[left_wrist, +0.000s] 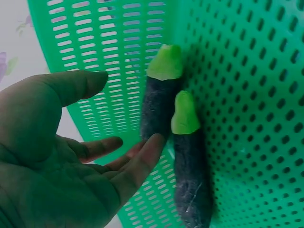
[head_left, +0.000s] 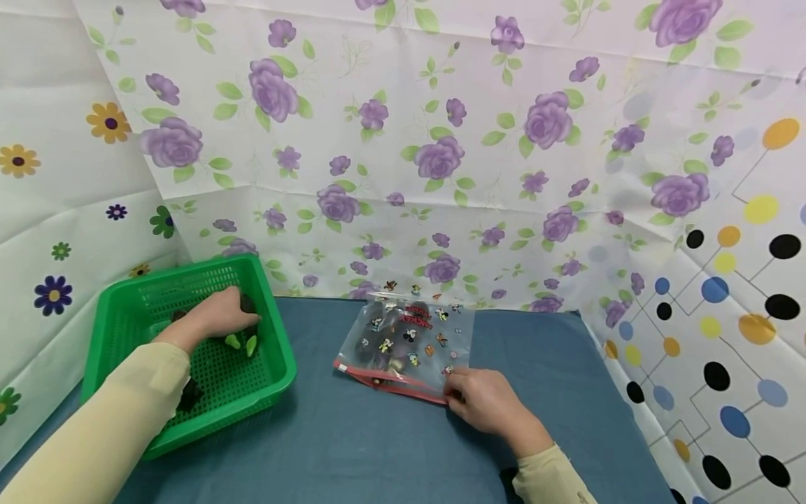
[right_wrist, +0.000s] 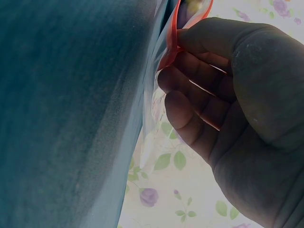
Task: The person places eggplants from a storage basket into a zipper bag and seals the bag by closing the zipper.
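Inside the green basket (head_left: 282,350), my left hand (head_left: 217,315) reaches toward two dark purple eggplants with light green ends. The left wrist view has one eggplant (left_wrist: 161,102) against the slotted wall and another eggplant (left_wrist: 191,175) beside it. Thumb and fingers of that hand are spread apart, one fingertip right at the farther eggplant. My right hand (head_left: 488,402) pinches the red zip edge of a clear printed bag (head_left: 462,343) at its near right corner, thumb against forefinger. Dark and pale items show through the plastic.
A dark object (head_left: 190,395) lies in the near left part of the basket, partly behind the left sleeve. Blue cloth (head_left: 352,448) covers the table. A floral sheet (head_left: 378,140) hangs behind it, and patterned sheets stand on both sides.
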Available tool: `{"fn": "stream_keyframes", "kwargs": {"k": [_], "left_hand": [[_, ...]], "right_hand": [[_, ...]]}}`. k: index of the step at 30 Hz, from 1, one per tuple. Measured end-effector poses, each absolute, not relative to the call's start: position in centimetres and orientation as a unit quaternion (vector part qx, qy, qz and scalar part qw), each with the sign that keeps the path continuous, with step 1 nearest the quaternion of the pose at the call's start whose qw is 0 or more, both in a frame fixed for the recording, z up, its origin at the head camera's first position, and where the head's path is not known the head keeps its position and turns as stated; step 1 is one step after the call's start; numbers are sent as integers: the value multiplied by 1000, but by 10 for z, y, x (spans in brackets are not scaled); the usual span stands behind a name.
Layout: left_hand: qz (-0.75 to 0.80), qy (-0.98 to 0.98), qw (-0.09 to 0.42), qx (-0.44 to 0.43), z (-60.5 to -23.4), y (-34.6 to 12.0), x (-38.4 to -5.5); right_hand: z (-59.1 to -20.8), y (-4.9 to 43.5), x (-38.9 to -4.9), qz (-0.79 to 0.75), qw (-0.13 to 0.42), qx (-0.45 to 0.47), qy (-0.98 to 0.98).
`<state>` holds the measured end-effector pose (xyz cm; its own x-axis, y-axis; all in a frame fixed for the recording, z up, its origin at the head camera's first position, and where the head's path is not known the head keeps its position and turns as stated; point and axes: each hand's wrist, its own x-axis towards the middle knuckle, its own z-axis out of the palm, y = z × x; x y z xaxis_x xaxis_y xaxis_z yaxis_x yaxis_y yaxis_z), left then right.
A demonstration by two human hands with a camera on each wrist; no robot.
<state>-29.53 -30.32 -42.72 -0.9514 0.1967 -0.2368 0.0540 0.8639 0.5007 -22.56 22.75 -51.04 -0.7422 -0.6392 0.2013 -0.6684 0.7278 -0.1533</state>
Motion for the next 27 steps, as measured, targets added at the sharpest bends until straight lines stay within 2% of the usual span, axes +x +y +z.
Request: {"fn": "stream_keyframes", "kwargs": {"k": [27], "left_hand": [[215,956,189,68,-453,-303,-302]], "right_hand": [[-513,228,-226,114,78,357,-924]]}}
